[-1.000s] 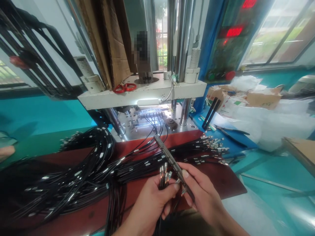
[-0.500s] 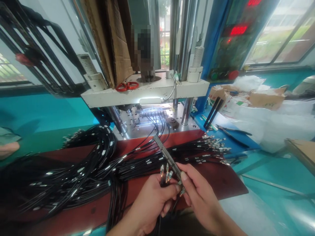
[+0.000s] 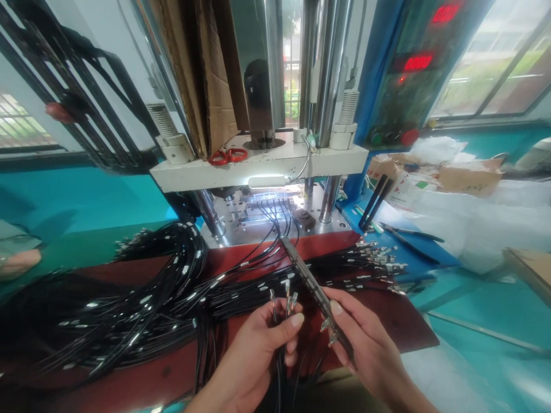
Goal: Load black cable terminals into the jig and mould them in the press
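Observation:
My left hand is closed round several black cables, their metal-tipped ends poking up above the thumb. In my right hand is a long, narrow dark metal bar with slots, slanting up and to the left. A pair of small metal connectors sticks out from the bar's lower left side, close to my right fingers. A gap separates the two hands. Behind the bar lies a bundle of black cables on the dark red board.
A press with a white crosspiece stands ahead; cables run into its lit fixture. Red-handled scissors lie on the crosspiece. Pliers rest on a blue surface at right. Looped cables fill the left; another person's hand shows beyond.
My hands have moved apart: the left with its cables is away from the bar, the right has shifted rightward with it. The connectors on the bar's lower side now show more clearly.

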### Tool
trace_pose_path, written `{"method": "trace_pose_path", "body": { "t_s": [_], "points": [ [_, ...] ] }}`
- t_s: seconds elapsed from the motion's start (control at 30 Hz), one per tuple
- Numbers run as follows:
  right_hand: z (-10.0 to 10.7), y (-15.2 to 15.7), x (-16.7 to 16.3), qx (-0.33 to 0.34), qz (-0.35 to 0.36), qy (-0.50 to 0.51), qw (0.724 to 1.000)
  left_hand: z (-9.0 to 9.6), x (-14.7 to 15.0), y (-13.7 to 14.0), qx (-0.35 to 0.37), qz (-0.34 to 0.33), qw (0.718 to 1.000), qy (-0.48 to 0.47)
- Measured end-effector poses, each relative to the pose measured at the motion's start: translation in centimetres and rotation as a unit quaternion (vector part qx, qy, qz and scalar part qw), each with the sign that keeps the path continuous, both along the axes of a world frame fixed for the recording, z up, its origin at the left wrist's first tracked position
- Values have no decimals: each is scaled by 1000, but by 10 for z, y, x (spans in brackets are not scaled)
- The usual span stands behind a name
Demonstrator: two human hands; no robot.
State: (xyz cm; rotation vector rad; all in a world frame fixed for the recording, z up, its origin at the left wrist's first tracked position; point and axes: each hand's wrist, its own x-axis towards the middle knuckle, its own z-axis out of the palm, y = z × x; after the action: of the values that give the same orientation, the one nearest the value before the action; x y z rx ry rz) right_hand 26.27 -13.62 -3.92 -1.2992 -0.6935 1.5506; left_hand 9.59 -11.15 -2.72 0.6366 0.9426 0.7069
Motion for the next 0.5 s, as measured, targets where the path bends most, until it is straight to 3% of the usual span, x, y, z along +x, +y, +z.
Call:
{"method": "trace_pose_path", "body": {
  "t_s": [0.3, 0.5],
  "points": [
    [2, 0, 0, 4, 25, -19, 1000, 8, 11, -4, 70, 6, 994, 79],
    [-3, -1, 1, 24, 45, -28, 998, 4, 11, -3, 54, -33, 997, 41]
  ]
}}
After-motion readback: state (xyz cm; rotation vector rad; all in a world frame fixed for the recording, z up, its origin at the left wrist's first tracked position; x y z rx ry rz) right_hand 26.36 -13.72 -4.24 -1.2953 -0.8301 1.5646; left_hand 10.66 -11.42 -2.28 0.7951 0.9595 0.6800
